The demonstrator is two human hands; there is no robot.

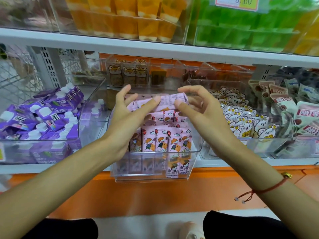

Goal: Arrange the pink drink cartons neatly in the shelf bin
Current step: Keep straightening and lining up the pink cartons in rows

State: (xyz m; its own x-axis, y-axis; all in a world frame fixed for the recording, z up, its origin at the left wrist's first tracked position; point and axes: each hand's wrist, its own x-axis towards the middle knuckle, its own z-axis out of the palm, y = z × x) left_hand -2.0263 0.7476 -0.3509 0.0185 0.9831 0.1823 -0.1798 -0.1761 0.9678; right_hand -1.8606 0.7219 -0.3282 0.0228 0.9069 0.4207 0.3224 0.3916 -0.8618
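purple cartons [43,116] fill the clear bin on the left. left hand [127,116] and right hand [202,109] pinch one pink carton [170,100] flat above the middle clear bin [155,176], where pink cartons [165,140] stand upright in rows. bear-print packs [241,121] lie rightward.

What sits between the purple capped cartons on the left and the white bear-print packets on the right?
In the head view, the clear plastic bin of pink drink cartons, with the left hand and right hand holding one pink carton over it.
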